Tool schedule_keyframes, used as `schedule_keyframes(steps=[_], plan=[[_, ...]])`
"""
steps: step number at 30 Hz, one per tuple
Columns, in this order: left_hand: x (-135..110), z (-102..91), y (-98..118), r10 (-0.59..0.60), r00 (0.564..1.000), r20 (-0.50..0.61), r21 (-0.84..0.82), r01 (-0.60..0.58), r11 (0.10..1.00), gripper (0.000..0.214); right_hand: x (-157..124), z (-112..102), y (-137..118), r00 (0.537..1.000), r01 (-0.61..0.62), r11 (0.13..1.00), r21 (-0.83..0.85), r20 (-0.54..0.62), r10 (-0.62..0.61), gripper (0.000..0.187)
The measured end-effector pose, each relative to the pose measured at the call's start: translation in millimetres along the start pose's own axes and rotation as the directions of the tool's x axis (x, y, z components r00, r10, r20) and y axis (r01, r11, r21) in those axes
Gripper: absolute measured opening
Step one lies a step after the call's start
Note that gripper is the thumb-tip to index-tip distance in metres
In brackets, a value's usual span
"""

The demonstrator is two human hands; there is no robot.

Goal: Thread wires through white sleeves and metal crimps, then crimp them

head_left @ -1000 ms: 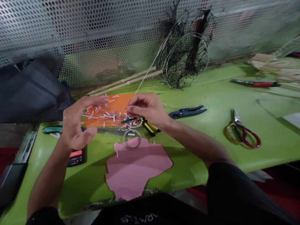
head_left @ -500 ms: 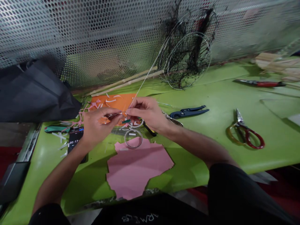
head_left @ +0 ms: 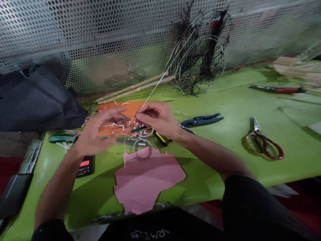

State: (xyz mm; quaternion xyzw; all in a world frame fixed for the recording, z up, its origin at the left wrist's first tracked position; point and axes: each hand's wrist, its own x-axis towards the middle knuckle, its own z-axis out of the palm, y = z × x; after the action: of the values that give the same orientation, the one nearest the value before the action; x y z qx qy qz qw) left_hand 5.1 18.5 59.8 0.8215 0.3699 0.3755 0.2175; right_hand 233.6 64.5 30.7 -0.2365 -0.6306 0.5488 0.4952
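Between thumb and fingertips my right hand [head_left: 156, 118] pinches a thin pale wire [head_left: 157, 84], which runs up and away toward the coils at the back. My left hand [head_left: 99, 129] is open, fingers spread and thumb apart, and nothing shows in it. Both hands are above an orange sheet [head_left: 135, 105] strewn with white strips. Below my right hand lie a clear tape roll [head_left: 142, 148], a yellow-and-black cutter [head_left: 159, 138] and a small dark green piece [head_left: 138, 130]. Nearer to me is a ragged pink paper sheet [head_left: 147, 180].
Blue cutters [head_left: 202, 120], red-handled scissors [head_left: 263, 142] and red pliers [head_left: 278, 89] lie to the right. Wire coils with black netting [head_left: 200, 60] lean on the perforated metal panel [head_left: 112, 36]. A phone [head_left: 85, 165], a green-handled tool [head_left: 61, 138] and a dark bag [head_left: 37, 100] are left.
My left hand has opened and moved left, away from my right hand. A white strip now hangs or lies by the pink sheet's left edge. My right hand has barely moved.
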Motion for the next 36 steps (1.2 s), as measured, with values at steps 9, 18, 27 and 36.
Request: schedule_keyframes(steps=[9, 18, 27, 36], plan=[[4, 18.9, 11, -0.134, 0.983, -0.126, -0.026, 0.132, 0.991, 0.018, -5, 3, 2, 0.985, 0.17, 0.964, -0.204, 0.015, -0.17, 0.015], [1, 27.2, 12, -0.118, 0.962, -0.246, -0.017, 0.118, 0.993, 0.012, -10, 5, -4, 0.987, 0.158, 0.962, -0.224, 0.037, -0.153, 0.017], [5, 32.7, 11, 0.059, 0.96, -0.272, 0.14, -0.021, 0.99, 0.004, -6, 0, -10, 0.99, 0.042, 0.98, -0.193, 0.14, -0.015, 0.02], [-2, 33.4, 17, 0.117, 0.962, -0.245, 0.259, -0.052, 0.964, 0.01, -2, -9, -15, 0.969, 0.132, 0.951, -0.279, 0.24, -0.064, 0.011]])
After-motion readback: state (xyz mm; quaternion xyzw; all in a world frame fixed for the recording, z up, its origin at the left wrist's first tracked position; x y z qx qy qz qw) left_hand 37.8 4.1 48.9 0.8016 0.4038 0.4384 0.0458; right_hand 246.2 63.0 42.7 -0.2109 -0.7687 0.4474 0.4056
